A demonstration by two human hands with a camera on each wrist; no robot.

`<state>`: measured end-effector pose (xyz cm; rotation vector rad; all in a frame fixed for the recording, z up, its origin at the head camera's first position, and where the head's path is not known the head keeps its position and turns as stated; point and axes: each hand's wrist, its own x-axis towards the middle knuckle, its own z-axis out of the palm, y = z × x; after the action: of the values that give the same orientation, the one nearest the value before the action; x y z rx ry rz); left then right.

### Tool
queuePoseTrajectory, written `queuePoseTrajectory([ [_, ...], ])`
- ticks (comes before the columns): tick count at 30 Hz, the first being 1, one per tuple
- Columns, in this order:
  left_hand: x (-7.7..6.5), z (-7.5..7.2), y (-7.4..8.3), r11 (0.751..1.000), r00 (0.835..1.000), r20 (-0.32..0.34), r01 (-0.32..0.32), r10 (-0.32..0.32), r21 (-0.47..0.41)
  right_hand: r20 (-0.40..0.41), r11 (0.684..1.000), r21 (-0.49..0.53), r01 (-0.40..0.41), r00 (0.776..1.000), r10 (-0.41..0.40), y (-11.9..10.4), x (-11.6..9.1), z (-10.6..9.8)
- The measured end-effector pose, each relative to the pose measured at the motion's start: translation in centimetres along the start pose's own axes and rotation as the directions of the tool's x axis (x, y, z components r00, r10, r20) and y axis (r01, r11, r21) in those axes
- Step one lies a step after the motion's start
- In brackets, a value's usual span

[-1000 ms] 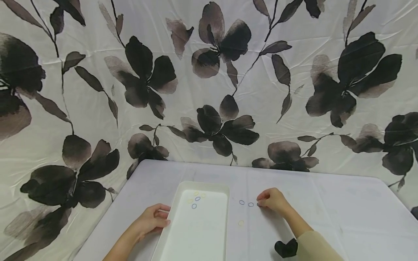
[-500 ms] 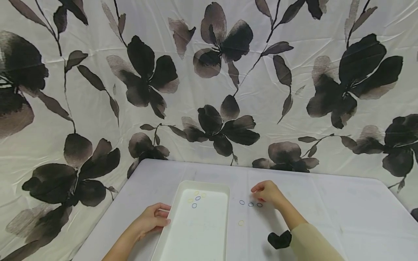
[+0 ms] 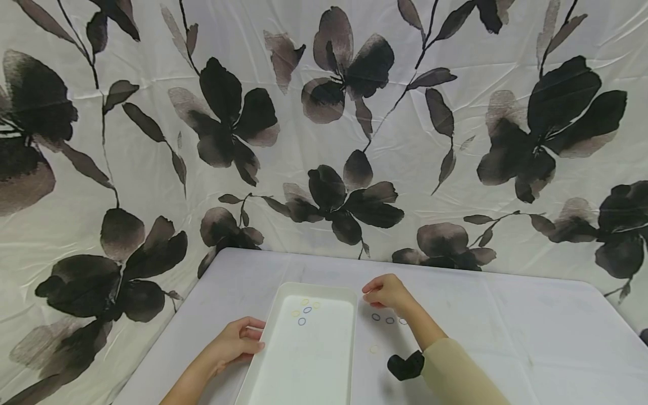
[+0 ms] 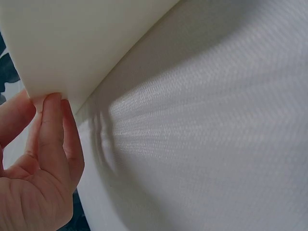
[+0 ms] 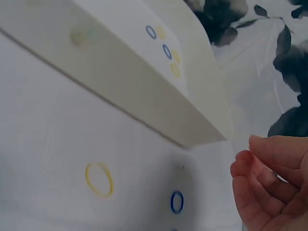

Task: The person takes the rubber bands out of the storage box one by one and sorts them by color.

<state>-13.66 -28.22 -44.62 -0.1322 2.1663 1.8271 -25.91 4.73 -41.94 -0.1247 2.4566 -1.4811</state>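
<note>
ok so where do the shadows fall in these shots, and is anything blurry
Head view: a soft shadow on the white cloth right of the tray; left wrist view: dim, broad shadow along the tray's edge; right wrist view: shadow around a blue ring, tray's side smudge blurred.

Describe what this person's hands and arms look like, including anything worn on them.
The left hand and the right hand are gloveless, with no jewellery in sight. The left forearm shows no sleeve; the right arm wears a plain beige sleeve. A black, roughly heart-shaped piece shows beside its cuff; I cannot tell what it is.
</note>
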Motion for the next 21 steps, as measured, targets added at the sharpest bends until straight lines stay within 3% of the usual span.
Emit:
queuePoseTrajectory([
  [13,0.0,0.0,-0.1,1.000,1.000,-0.008,-0.007,0.008,0.021,0.060,0.995,0.062,0.082,0.995,-0.086,-1.1,0.8,3.3],
  [21,0.0,0.1,-0.1,1.000,1.000,-0.017,0.005,-0.005,0.023,0.086,0.995,0.055,0.086,0.992,-0.090,-1.7,0.8,5.0],
])
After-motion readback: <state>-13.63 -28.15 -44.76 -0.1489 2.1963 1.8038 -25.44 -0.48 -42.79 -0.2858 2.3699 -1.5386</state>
